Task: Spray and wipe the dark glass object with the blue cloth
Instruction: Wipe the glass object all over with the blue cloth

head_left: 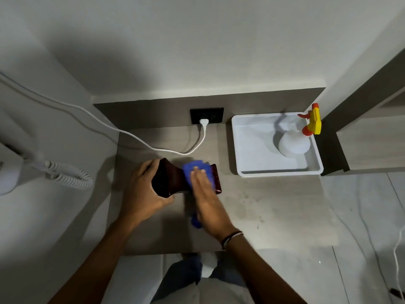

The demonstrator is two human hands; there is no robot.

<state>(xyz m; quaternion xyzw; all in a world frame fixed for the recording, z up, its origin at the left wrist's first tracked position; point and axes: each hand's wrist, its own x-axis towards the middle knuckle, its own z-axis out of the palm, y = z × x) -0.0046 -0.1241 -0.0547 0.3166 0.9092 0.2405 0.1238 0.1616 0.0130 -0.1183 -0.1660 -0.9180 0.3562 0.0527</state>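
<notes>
The dark glass object [173,178], deep red-brown with flared ends, lies on its side on the grey counter. My left hand [144,187] grips its left end. My right hand [205,194] presses the blue cloth [192,167] flat against its narrow middle, and a tail of the cloth hangs below my palm. A white spray bottle [293,143] with a yellow and orange trigger head stands in the white tray [245,172] at the right, away from both hands.
A white plug and cord [203,125] run from a black wall socket across the counter's back to the left. A white wall-mounted device with a coiled cord [65,174] hangs at the left. The counter's front edge is near my legs.
</notes>
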